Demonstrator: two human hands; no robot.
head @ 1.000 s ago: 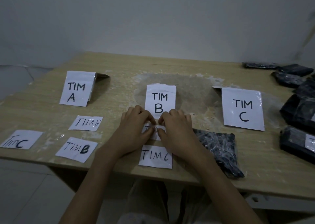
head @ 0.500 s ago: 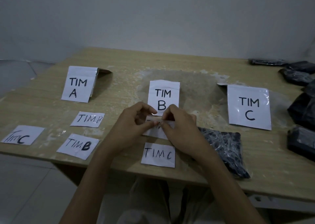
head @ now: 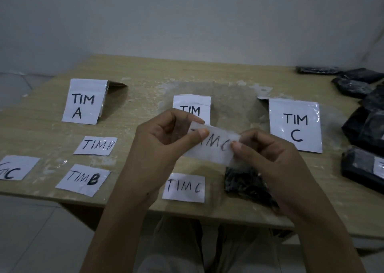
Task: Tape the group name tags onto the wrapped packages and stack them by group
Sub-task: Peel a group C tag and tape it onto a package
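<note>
A white "TIM C" name tag (head: 216,146) is held up above the table between both hands. My left hand (head: 164,146) pinches its left end with thumb and fingers. My right hand (head: 268,158) pinches its right end. Under my right hand lies a black wrapped package (head: 243,181), partly hidden. More loose tags lie flat: another TIM C tag (head: 184,187) near the front edge, two TIM B tags (head: 95,146) (head: 83,179), and a TIM C tag (head: 12,167) at the far left.
Three larger group signs stand on the wooden table (head: 145,73): TIM A (head: 84,102), TIM B (head: 193,106) partly behind my hands, TIM C (head: 295,125). Several black wrapped packages (head: 365,131) are piled at the right edge; one near package (head: 365,166) bears a white tag.
Both hands lifted the TIM C tag off the table and raised it; it now hangs between them, tilted, in front of the TIM B sign.
</note>
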